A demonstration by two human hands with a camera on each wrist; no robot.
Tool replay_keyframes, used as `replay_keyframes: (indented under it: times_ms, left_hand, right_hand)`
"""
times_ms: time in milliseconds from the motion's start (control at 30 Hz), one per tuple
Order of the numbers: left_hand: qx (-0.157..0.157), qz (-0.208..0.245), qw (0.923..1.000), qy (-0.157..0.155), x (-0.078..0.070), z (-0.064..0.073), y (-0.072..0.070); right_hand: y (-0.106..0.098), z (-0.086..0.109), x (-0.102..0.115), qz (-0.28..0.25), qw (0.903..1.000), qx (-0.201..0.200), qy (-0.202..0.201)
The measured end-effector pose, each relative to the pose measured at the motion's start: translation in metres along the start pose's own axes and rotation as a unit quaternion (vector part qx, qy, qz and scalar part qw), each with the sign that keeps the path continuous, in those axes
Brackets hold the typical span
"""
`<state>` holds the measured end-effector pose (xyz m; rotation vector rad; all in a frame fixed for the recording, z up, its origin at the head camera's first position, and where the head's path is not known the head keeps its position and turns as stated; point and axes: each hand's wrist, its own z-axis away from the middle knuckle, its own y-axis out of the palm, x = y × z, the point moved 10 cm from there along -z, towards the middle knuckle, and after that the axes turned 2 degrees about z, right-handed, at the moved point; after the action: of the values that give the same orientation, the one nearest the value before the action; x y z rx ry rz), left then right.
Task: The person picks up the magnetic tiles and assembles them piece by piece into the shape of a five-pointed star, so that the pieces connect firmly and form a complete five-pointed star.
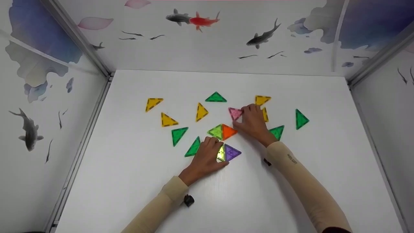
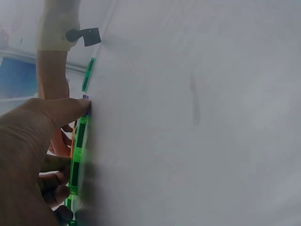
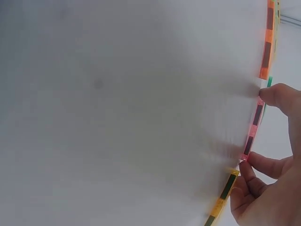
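Note:
My left hand (image 1: pixel 207 155) spans a light green triangular magnetic tile (image 1: pixel 221 153), its thumb at the near corner and its fingers at the far side. The green tile's edge (image 2: pixel 78 150) shows between thumb and fingers in the left wrist view. Against that tile lies a purple triangle tile (image 1: pixel 232 152). My right hand (image 1: pixel 254 121) pinches a pink triangle tile (image 1: pixel 234 113) by its corners; the pink edge (image 3: pixel 253 129) shows between thumb and fingers in the right wrist view. Between the hands, another light green triangle (image 1: pixel 215 131) and an orange triangle (image 1: pixel 229 132) form a diamond.
Several yellow triangle tiles (image 1: pixel 168 120) and green triangle tiles (image 1: pixel 216 97) lie scattered on the white table (image 1: pixel 129 181). A green tile (image 1: pixel 193 147) is close to the left hand, and a yellow one (image 1: pixel 262 99) is just beyond the right. Printed panels (image 1: pixel 223 42) enclose the table.

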<state>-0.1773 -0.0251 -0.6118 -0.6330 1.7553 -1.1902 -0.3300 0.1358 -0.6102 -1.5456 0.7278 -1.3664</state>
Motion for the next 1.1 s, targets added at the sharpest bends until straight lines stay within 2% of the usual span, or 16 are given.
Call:
replay_keyframes:
  times_ms: [267, 400, 533, 633, 767, 967, 1100]
  left_hand:
    - [-0.003, 0.001, 1.0, -0.007, -0.002, 0.003, -0.001]
    - [-0.004, 0.001, 1.0, -0.006, -0.003, 0.005, 0.0]
    - [-0.004, -0.007, 0.9999, -0.011, -0.003, 0.006, -0.001]
    - [-0.005, -0.012, 0.9998, -0.014, -0.002, 0.005, -0.002]
    - [-0.004, -0.014, 0.9998, -0.014, -0.002, 0.004, -0.002]
    - [-0.008, -0.008, 0.9998, -0.013, -0.002, 0.003, -0.004]
    - [-0.008, -0.007, 0.9999, -0.009, -0.002, 0.001, -0.005]
  right_hand:
    - [0.003, 0.003, -0.002, -0.01, 0.9998, 0.01, 0.011]
    - [-0.002, 0.005, -0.002, -0.008, 1.0, 0.002, 0.003]
    - [-0.016, 0.014, 0.007, 0.004, 0.9994, -0.018, -0.028]
    - [-0.023, 0.026, 0.014, -0.008, 0.9982, -0.019, -0.056]
    - [-0.028, 0.045, 0.018, -0.034, 0.9948, -0.005, -0.096]
    - [-0.026, 0.07, 0.021, -0.023, 0.9845, 0.012, -0.174]
    - [-0.021, 0.08, 0.017, -0.028, 0.9799, 0.039, -0.194]
